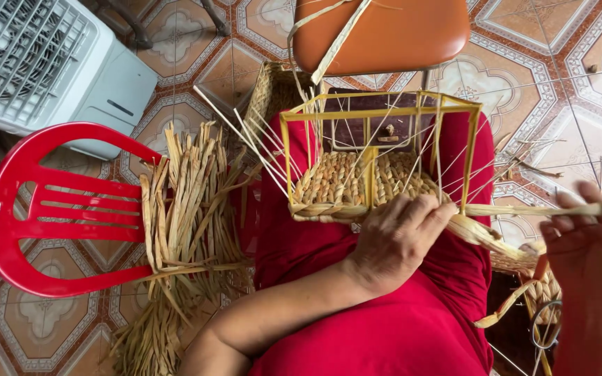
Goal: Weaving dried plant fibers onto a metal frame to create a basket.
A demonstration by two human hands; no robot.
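A yellow wire basket frame (pixel 377 111) rests on my lap in red clothing, partly woven with dried straw braid (pixel 357 182) along its near side. My left hand (pixel 395 237) presses on the frame's near lower edge, its fingers over the woven rim. My right hand (pixel 590 226) is out to the right, pinching a long straw strand (pixel 524 209) that runs taut back to the basket. Thin pale ribs stick up and out from the frame.
A red plastic chair (pixel 57 209) on the left carries a bundle of dried straw (pixel 189 216). A white fan-like appliance (pixel 43 59) stands top left, an orange chair seat (pixel 384 31) at the top. A small woven piece (pixel 541 289) lies lower right on the patterned tile floor (pixel 559 83).
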